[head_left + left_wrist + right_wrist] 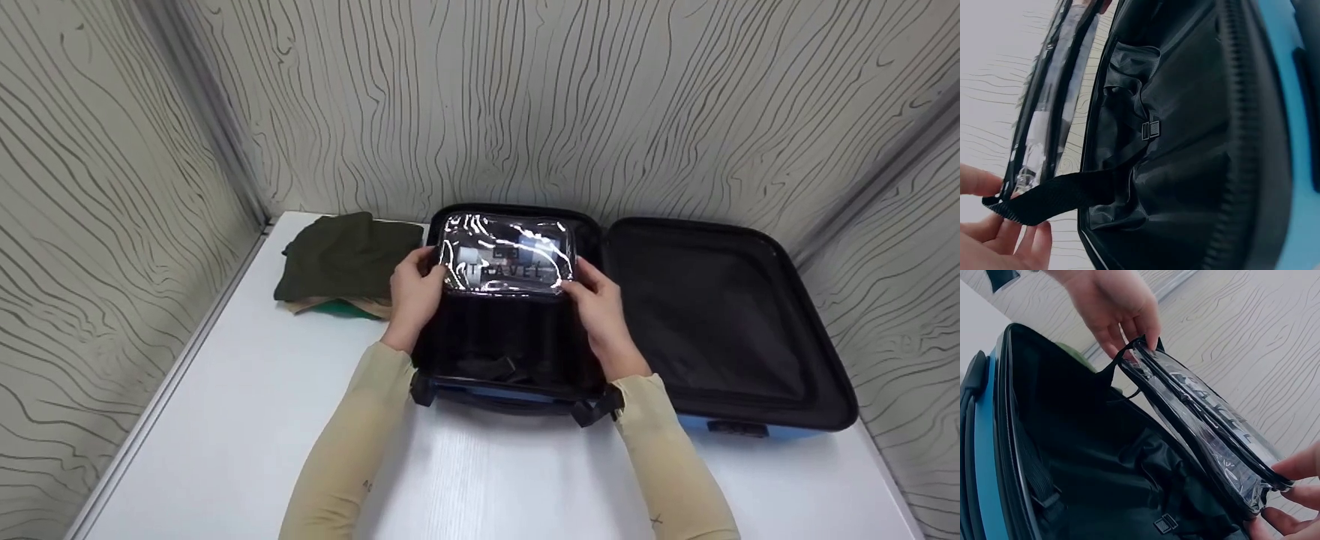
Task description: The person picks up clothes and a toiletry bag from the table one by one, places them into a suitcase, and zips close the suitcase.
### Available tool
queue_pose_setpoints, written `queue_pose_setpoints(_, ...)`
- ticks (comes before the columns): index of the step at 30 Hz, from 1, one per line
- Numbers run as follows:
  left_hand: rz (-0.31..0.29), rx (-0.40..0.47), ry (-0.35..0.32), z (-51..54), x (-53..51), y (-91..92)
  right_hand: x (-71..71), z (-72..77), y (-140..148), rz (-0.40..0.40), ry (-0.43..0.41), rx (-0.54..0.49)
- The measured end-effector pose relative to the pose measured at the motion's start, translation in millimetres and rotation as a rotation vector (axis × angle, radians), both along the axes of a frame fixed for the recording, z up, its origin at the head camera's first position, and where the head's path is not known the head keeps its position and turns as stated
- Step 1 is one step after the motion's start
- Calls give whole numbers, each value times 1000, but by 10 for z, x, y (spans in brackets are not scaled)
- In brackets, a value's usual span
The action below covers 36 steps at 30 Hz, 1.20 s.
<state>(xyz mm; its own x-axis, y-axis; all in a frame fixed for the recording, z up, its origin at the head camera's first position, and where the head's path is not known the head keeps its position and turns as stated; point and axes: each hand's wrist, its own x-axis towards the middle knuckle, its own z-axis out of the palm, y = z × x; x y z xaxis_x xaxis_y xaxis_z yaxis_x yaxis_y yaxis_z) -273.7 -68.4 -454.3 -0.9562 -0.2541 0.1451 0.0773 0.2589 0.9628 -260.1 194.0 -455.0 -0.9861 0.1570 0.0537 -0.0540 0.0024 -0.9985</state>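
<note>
A clear pouch with black edges and the word TRAVEL is held over the far part of the open suitcase's left half. My left hand grips its left end; in the left wrist view a black strap runs from the fingers of that hand into the suitcase. The right end of the pouch is pinched by my right hand, with fingers on its corner. Small containers show through the clear plastic.
The suitcase's other half lies open at the right, black inside with a blue shell. Folded clothes, dark green on top, are stacked left of the suitcase on the white table. Patterned walls stand behind and at both sides.
</note>
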Motion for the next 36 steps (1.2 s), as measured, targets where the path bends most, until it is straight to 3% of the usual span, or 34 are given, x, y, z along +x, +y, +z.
queue_pose_setpoints(6,-36,-7,-29,34,-51,45,-29,-29,62,0,11,40)
queue_pose_setpoints(20,-37,-76,-83,71,-244,159,-210,-24,175,-16,-115,66)
queue_pose_setpoints(30,-16,-110,-162,-27,-268,224,-354,-75,166,-16,-155,119)
queue_pose_setpoints(36,-39,-88,-169,-57,-275,246,-382,-71,151,-32,-167,135)
